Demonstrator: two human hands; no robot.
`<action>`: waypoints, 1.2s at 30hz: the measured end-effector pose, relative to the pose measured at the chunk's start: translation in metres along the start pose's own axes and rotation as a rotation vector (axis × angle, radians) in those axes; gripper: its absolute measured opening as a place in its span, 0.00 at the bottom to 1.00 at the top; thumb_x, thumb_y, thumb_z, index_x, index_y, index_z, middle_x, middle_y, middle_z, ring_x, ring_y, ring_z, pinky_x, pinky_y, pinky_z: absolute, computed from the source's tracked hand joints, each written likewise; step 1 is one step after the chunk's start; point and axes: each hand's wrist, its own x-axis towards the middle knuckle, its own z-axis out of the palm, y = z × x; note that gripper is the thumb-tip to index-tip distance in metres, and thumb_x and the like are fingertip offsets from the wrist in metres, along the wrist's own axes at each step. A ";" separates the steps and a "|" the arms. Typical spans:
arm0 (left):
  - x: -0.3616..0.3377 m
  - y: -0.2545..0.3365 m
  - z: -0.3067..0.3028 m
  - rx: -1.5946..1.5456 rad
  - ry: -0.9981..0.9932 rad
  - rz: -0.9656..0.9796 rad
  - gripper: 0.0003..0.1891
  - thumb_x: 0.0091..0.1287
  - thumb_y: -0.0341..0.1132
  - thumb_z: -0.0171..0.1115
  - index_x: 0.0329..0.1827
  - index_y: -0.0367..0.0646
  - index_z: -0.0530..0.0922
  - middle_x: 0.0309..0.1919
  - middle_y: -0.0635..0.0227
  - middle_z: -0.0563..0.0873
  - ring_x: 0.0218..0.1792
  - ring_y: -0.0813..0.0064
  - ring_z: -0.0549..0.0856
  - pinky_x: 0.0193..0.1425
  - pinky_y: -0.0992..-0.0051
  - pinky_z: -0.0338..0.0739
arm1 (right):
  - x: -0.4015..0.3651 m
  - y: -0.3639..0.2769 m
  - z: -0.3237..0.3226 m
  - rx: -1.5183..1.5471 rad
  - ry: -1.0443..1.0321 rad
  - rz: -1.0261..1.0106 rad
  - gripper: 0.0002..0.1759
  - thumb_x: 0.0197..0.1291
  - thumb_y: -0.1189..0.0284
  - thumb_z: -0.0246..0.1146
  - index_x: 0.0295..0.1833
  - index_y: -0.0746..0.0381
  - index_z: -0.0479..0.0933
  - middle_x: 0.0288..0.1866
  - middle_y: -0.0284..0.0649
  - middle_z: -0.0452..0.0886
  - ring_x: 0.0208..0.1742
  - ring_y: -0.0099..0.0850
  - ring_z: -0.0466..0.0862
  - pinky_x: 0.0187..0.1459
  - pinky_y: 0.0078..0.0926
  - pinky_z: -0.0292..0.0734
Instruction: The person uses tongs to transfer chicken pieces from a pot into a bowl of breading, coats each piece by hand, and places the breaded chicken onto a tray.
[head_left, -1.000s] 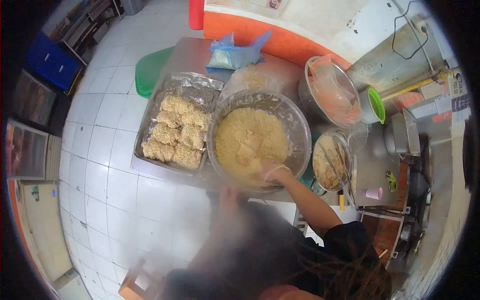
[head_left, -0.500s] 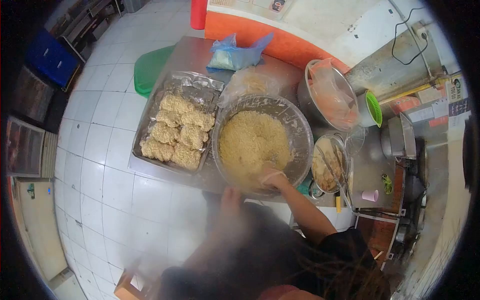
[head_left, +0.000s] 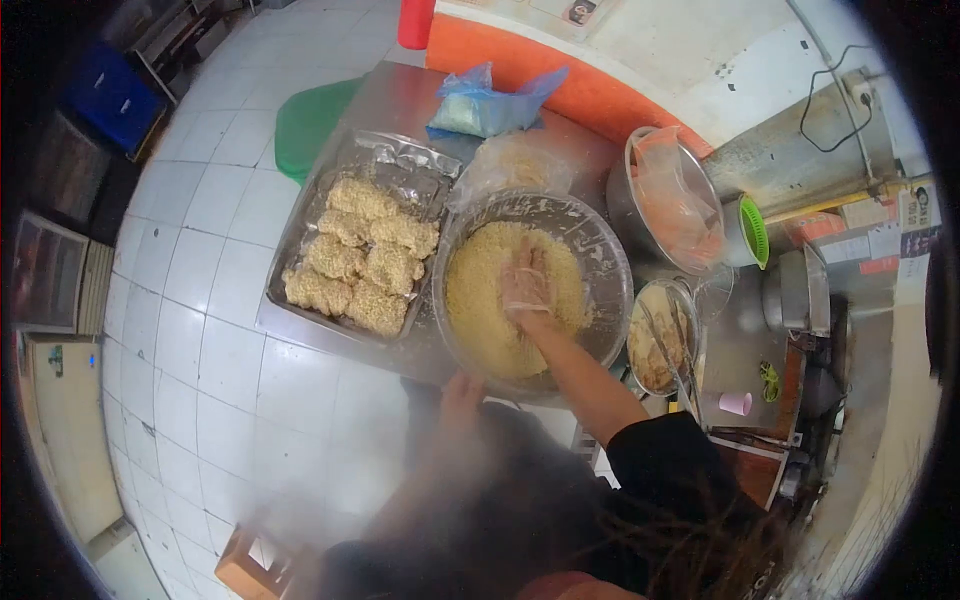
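Observation:
A large round basin (head_left: 612,345) holds a broad bed of pale yellow crumbs (head_left: 480,300). My right hand (head_left: 526,285), in what looks like a clear plastic glove, lies on the crumbs with its fingers stretched out; nothing shows in its grip. At the near side of the basin, my left hand (head_left: 462,392) grips the rim, its far fingers hidden. Beside the basin on the left, a metal tray (head_left: 408,158) carries several crumb-coated pieces (head_left: 365,255). To the right stands a metal bowl (head_left: 655,335) of pale wet pieces, with tongs (head_left: 672,350) lying across it.
A blue plastic bag (head_left: 490,105) and a clear bag (head_left: 510,170) lie behind the basin. A big pot (head_left: 640,205) with an orange-tinted bag stands at back right, near a green basket (head_left: 753,232). A pink cup (head_left: 735,403) sits further right. A wooden stool (head_left: 245,565) is on the floor.
My right hand has moved from the near right side of the crumbs to the middle, fingers now lying flat on top. My left hand stays at the rim. The view has shifted slightly.

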 end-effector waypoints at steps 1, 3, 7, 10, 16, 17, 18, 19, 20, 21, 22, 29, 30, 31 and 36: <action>-0.003 0.004 0.002 -0.068 0.014 -0.058 0.14 0.77 0.38 0.46 0.57 0.38 0.70 0.53 0.66 0.79 0.55 0.73 0.78 0.62 0.66 0.72 | -0.002 -0.003 -0.007 -0.009 -0.050 0.034 0.40 0.70 0.49 0.37 0.78 0.57 0.34 0.80 0.51 0.37 0.80 0.45 0.40 0.76 0.45 0.39; -0.009 0.011 0.003 -0.105 -0.014 -0.069 0.14 0.77 0.38 0.46 0.57 0.38 0.70 0.52 0.67 0.79 0.55 0.74 0.78 0.62 0.66 0.72 | -0.001 0.008 -0.008 -0.007 -0.073 0.070 0.41 0.70 0.49 0.36 0.78 0.56 0.29 0.80 0.49 0.33 0.80 0.44 0.35 0.76 0.47 0.34; 0.003 0.002 -0.001 -0.015 -0.056 0.054 0.15 0.77 0.38 0.46 0.58 0.38 0.70 0.52 0.67 0.80 0.54 0.73 0.78 0.62 0.66 0.72 | 0.020 0.018 0.003 -0.012 0.010 0.042 0.39 0.70 0.52 0.37 0.78 0.57 0.32 0.80 0.50 0.36 0.80 0.44 0.40 0.76 0.44 0.38; 0.002 -0.005 -0.005 0.011 -0.062 0.082 0.15 0.77 0.38 0.46 0.58 0.38 0.70 0.52 0.66 0.80 0.54 0.73 0.78 0.62 0.66 0.72 | 0.016 0.028 -0.003 0.286 0.064 0.072 0.39 0.68 0.55 0.46 0.77 0.60 0.43 0.76 0.53 0.50 0.76 0.45 0.54 0.73 0.39 0.50; 0.006 0.001 -0.004 -0.053 -0.076 0.105 0.15 0.77 0.38 0.46 0.58 0.38 0.71 0.52 0.66 0.79 0.53 0.73 0.79 0.61 0.66 0.74 | -0.010 0.054 -0.072 0.370 -0.498 -0.046 0.37 0.56 0.60 0.68 0.67 0.67 0.65 0.55 0.48 0.79 0.52 0.36 0.78 0.52 0.32 0.74; 0.003 0.011 -0.003 -0.112 -0.094 0.081 0.15 0.77 0.38 0.46 0.58 0.38 0.71 0.52 0.66 0.79 0.53 0.73 0.79 0.60 0.66 0.74 | -0.017 0.056 -0.078 0.381 -0.516 -0.161 0.37 0.53 0.61 0.71 0.65 0.67 0.68 0.51 0.46 0.81 0.49 0.34 0.79 0.49 0.32 0.74; 0.001 0.015 -0.003 -0.127 -0.095 0.069 0.14 0.77 0.38 0.46 0.57 0.38 0.71 0.52 0.66 0.79 0.53 0.73 0.79 0.60 0.66 0.75 | -0.016 0.059 -0.075 0.474 -0.510 -0.108 0.34 0.53 0.62 0.70 0.63 0.67 0.71 0.47 0.46 0.82 0.46 0.34 0.80 0.48 0.31 0.74; -0.001 0.017 -0.002 -0.141 -0.098 0.056 0.14 0.77 0.38 0.46 0.57 0.38 0.71 0.52 0.66 0.79 0.53 0.73 0.79 0.59 0.66 0.75 | -0.014 0.064 -0.068 0.567 -0.503 -0.053 0.32 0.53 0.62 0.70 0.60 0.67 0.73 0.44 0.45 0.83 0.44 0.33 0.80 0.46 0.31 0.74; -0.001 0.020 -0.001 -0.157 -0.100 0.042 0.14 0.77 0.38 0.46 0.57 0.38 0.71 0.52 0.66 0.79 0.53 0.73 0.79 0.59 0.66 0.75 | -0.011 0.067 -0.063 0.659 -0.495 0.002 0.29 0.52 0.63 0.70 0.58 0.66 0.76 0.41 0.45 0.84 0.41 0.33 0.81 0.44 0.30 0.74; 0.003 0.008 -0.002 -0.135 -0.063 0.049 0.14 0.77 0.37 0.47 0.57 0.38 0.71 0.51 0.66 0.80 0.53 0.73 0.79 0.59 0.67 0.75 | -0.008 0.069 -0.062 0.598 -0.422 -0.023 0.27 0.52 0.64 0.69 0.55 0.66 0.77 0.40 0.45 0.84 0.39 0.32 0.81 0.43 0.29 0.74; 0.009 -0.004 -0.004 -0.114 -0.024 0.056 0.14 0.77 0.37 0.47 0.56 0.38 0.71 0.51 0.66 0.80 0.53 0.73 0.79 0.59 0.67 0.75 | -0.004 0.069 -0.061 0.538 -0.350 -0.049 0.25 0.51 0.64 0.69 0.53 0.65 0.79 0.38 0.44 0.84 0.38 0.30 0.81 0.42 0.28 0.75; -0.001 0.013 -0.004 -0.110 -0.068 0.057 0.13 0.76 0.38 0.48 0.53 0.38 0.73 0.47 0.67 0.80 0.51 0.75 0.78 0.59 0.67 0.75 | -0.014 0.041 -0.130 0.246 -0.109 -0.188 0.25 0.49 0.59 0.71 0.48 0.66 0.79 0.36 0.47 0.84 0.34 0.33 0.82 0.40 0.29 0.76; 0.000 0.012 -0.004 -0.098 -0.055 0.054 0.13 0.76 0.38 0.48 0.53 0.38 0.73 0.47 0.67 0.80 0.51 0.75 0.78 0.59 0.67 0.75 | -0.023 0.032 -0.140 0.209 -0.085 -0.214 0.26 0.48 0.58 0.71 0.47 0.65 0.80 0.36 0.50 0.83 0.35 0.36 0.83 0.41 0.31 0.77; 0.003 0.008 -0.004 -0.086 -0.043 0.051 0.12 0.76 0.38 0.48 0.52 0.38 0.73 0.48 0.67 0.80 0.51 0.75 0.78 0.59 0.67 0.75 | -0.040 0.017 -0.148 0.173 -0.060 -0.240 0.27 0.47 0.56 0.71 0.47 0.65 0.80 0.37 0.52 0.83 0.36 0.39 0.84 0.41 0.32 0.77; 0.008 0.001 -0.006 -0.080 -0.041 0.043 0.12 0.76 0.37 0.47 0.53 0.39 0.72 0.48 0.66 0.80 0.52 0.74 0.79 0.59 0.66 0.75 | -0.085 0.001 -0.099 0.033 -0.114 -0.127 0.29 0.49 0.48 0.66 0.47 0.60 0.81 0.45 0.57 0.82 0.47 0.48 0.83 0.49 0.40 0.76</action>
